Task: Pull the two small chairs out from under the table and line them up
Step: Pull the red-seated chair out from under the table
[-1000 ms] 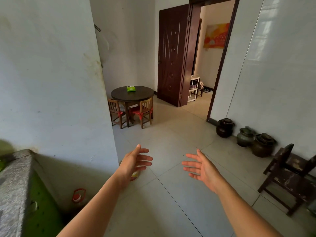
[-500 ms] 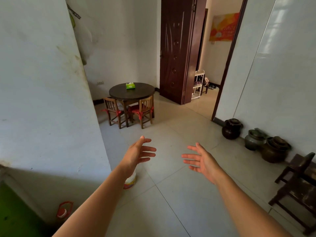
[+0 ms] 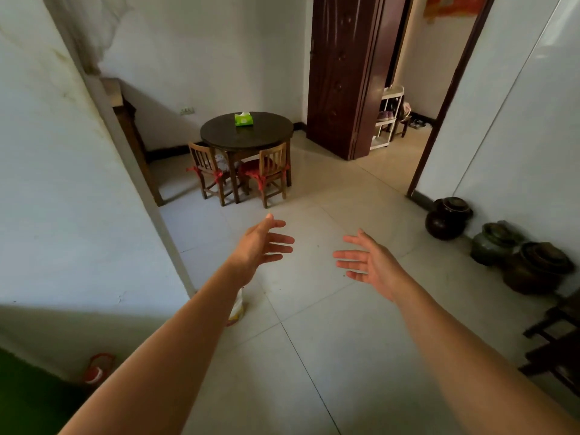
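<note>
**Empty hands out front, both chairs tucked under the round counter**

Nearest the camera, two bare forearms reach forward over the tiled floor. The left hand and the right hand are both spread wide, palms turned toward each other, fingers loose, with nothing in either.

A small bag lies on the floor just under the left forearm, near the corner of the white wall. A red-capped bottle sits low at that wall's base. Along the right wall stand three dark clay jars, with a dark wooden chair nearer still at the right edge. The stretch of floor between the hands and the counter is bare.

Farther on, the round dark counter carries a green tissue box. The left chair and the right chair stand upright side by side at its near edge, seats pushed under it, slatted backs facing the camera, red cushions tied on. Behind the counter to the right, a dark door stands open beside a white shoe rack.
</note>
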`<state>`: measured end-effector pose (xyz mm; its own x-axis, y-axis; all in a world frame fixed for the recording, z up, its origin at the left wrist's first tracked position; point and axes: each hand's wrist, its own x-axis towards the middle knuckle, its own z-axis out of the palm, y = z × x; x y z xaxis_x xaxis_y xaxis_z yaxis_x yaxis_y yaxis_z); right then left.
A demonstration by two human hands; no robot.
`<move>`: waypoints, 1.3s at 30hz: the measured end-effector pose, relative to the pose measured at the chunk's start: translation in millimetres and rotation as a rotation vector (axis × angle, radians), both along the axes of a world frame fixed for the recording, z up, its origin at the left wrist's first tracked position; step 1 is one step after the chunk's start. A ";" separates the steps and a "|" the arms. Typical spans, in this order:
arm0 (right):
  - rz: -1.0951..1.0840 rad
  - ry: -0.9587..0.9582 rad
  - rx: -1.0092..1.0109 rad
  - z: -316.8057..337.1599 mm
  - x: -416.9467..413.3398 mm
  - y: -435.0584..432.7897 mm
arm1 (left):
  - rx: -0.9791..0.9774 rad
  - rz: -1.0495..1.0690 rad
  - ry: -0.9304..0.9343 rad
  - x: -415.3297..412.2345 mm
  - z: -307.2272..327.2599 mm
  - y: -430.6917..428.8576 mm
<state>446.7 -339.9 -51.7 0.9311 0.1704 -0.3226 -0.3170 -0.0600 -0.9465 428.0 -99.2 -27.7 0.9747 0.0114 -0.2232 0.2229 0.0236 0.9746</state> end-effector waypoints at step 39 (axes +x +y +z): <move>0.119 0.058 -0.032 -36.6 628.4 73.2 | -0.009 0.146 0.102 605.4 -34.4 75.0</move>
<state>1075.0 -266.7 -88.3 0.8845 0.2674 -0.3824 -0.3600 -0.1304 -0.9238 1033.4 -24.2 -62.0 0.9350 0.1487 -0.3219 0.3145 0.0715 0.9466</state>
